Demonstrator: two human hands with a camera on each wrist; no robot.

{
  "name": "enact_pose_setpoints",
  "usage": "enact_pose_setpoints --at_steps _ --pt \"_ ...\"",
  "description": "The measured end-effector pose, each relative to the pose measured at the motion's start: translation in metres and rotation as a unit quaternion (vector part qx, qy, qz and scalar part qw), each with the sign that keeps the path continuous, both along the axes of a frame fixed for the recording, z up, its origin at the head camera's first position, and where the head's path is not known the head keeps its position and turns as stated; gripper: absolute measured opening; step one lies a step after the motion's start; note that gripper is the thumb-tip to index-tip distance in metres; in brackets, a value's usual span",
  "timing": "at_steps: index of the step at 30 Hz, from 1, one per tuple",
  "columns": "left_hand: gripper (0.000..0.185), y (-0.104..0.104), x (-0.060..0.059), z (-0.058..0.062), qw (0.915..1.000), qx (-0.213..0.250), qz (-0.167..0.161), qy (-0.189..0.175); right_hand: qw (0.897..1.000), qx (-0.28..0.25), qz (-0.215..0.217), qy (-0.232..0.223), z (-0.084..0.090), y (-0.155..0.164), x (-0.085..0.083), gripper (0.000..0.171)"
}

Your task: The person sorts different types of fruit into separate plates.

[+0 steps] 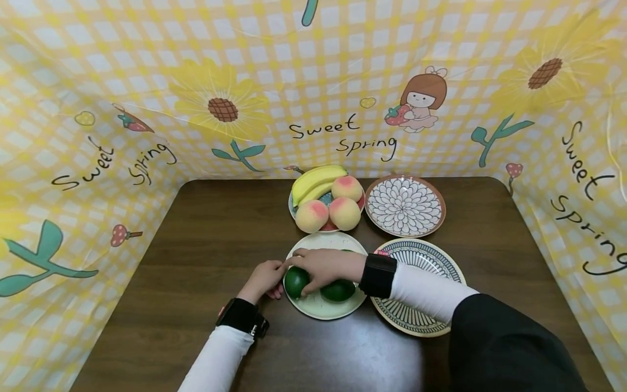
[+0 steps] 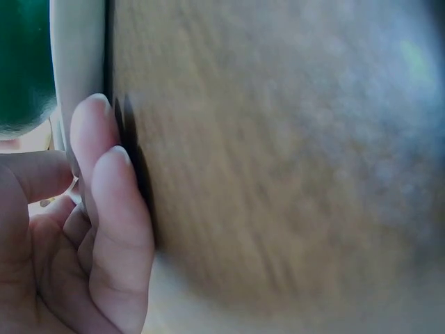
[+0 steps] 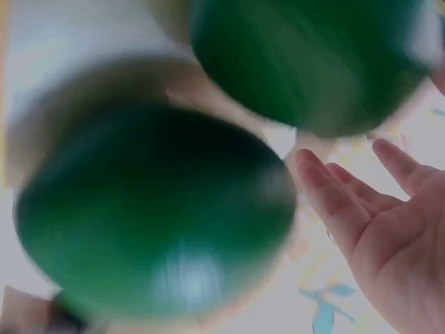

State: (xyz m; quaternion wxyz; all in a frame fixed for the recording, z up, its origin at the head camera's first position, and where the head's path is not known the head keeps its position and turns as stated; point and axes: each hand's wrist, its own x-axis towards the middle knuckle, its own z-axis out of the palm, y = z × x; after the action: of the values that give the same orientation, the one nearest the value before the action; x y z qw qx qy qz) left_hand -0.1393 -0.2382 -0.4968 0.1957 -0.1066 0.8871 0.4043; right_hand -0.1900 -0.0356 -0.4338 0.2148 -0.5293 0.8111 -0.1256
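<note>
A white plate near the table's front holds two dark green round fruits, one at the left and one at the right. My right hand lies over them, reaching in from the right. In the right wrist view the hand shows an open palm with straight fingers beside the two green fruits. My left hand is at the plate's left edge. Up close, the left hand has curled fingers against the plate's rim, thumb alongside.
Behind the white plate stands a plate of bananas and peaches. A flower-patterned plate sits to its right, and a striped plate lies under my right forearm. Yellow checked cloth walls enclose the dark wooden table on three sides.
</note>
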Motion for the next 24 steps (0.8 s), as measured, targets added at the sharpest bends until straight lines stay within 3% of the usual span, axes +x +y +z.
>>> enact_pose_setpoints --at_steps 6,11,14,18,21,24 --pt "0.039 0.002 0.000 -0.002 0.9999 -0.008 -0.006 0.005 0.994 -0.069 -0.077 0.033 0.025 0.055 -0.010 0.052" --pt "0.037 0.004 -0.002 -0.003 0.9998 -0.009 -0.017 0.007 0.974 -0.096 -0.203 0.035 0.026 0.138 -0.001 0.046" --pt "0.038 0.004 -0.005 -0.003 0.9991 -0.004 -0.040 0.013 0.949 -0.092 -0.301 0.016 0.015 0.200 0.014 0.047" --pt "0.038 -0.002 -0.005 0.002 0.9988 -0.017 -0.042 0.016 0.903 -0.088 -0.420 -0.012 -0.007 0.268 0.037 0.051" --pt "0.038 -0.005 -0.003 0.002 0.9990 -0.019 -0.039 0.007 0.867 -0.084 -0.490 -0.043 -0.026 0.304 0.055 0.054" --pt "0.038 -0.003 -0.003 -0.002 0.9987 -0.009 -0.051 0.003 0.834 -0.103 -0.528 -0.118 -0.043 0.327 0.071 0.055"
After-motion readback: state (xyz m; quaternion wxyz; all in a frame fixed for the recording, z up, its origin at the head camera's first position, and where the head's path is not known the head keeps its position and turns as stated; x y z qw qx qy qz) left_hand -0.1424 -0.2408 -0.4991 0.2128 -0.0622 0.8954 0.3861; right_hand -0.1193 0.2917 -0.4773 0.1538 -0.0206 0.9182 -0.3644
